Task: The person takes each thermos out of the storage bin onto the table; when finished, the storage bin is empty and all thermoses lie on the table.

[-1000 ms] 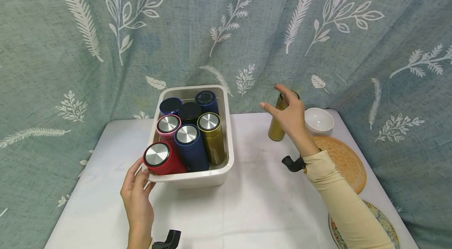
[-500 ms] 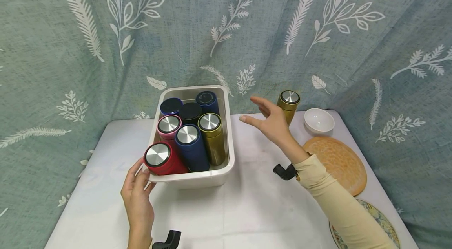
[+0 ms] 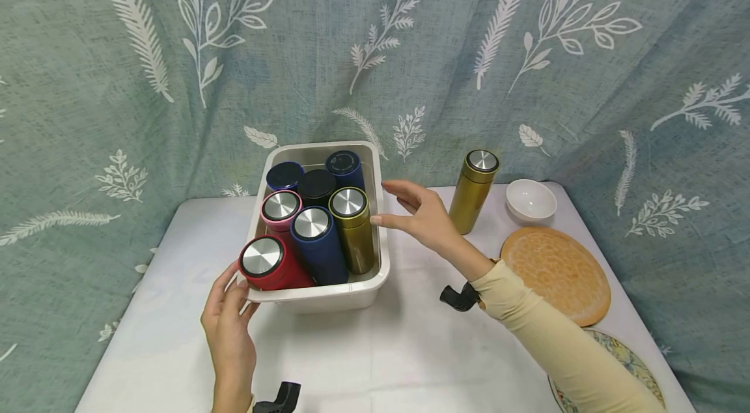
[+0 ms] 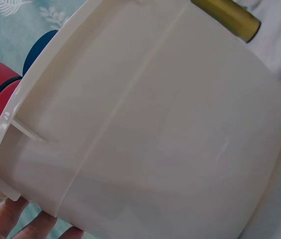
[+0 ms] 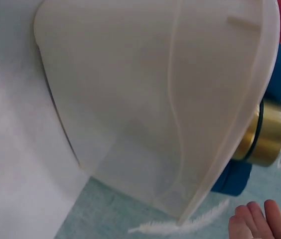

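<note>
A white plastic bin (image 3: 328,302) holds several vacuum flasks. A red flask (image 3: 290,275) leans at its near left corner, beside a dark blue flask (image 3: 327,250) and a gold flask (image 3: 359,243). My left hand (image 3: 228,328) grips the bin's near left corner, its thumb at the rim and fingers below, as the left wrist view also shows. At the right rim, my right hand (image 3: 430,221) has thumb and fingers spread apart beside the gold flask, holding nothing. Another gold flask (image 3: 469,201) stands on the table behind the right hand.
Right of the standing gold flask is a white bowl (image 3: 530,201). Nearer lie a round orange-brown mat (image 3: 556,276) and a patterned plate (image 3: 629,364), partly covered by my right sleeve. A green leaf-print curtain (image 3: 305,68) hangs behind the table (image 3: 381,361).
My right hand has moved left and nearer, from in front of the standing gold flask to the bin's right rim. The left hand and the bin have stayed in place.
</note>
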`<state>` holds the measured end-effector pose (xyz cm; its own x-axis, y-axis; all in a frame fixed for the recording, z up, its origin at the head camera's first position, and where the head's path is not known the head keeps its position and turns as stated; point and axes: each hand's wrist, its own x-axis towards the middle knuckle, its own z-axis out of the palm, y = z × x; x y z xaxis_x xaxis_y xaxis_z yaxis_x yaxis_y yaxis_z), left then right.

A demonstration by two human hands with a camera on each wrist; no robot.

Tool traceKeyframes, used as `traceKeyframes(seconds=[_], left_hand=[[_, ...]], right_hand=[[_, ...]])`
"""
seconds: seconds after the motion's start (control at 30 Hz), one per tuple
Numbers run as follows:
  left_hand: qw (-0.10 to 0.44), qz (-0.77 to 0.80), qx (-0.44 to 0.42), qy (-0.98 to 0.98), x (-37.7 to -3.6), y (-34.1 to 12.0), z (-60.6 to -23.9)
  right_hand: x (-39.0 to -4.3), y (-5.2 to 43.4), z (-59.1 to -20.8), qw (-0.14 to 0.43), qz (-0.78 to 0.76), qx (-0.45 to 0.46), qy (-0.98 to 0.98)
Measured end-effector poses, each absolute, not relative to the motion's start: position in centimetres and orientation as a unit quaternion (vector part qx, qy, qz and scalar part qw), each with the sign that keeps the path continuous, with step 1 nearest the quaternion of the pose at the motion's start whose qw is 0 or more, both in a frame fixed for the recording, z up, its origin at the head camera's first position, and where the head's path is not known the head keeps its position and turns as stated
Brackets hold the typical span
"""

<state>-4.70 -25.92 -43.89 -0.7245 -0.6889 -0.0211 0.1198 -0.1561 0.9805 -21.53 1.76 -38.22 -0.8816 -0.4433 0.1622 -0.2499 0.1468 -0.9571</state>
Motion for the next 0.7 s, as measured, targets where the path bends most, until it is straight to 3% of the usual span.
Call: traceKeyframes(seconds=[0.7], left_hand=[[0.281,-0.723,0.237,-0.585,-4.6,-26.0,-43.9]], right_hand=[[-21.7,-1.6,-38.3,0.119,-0.598,-0.265,0.747]])
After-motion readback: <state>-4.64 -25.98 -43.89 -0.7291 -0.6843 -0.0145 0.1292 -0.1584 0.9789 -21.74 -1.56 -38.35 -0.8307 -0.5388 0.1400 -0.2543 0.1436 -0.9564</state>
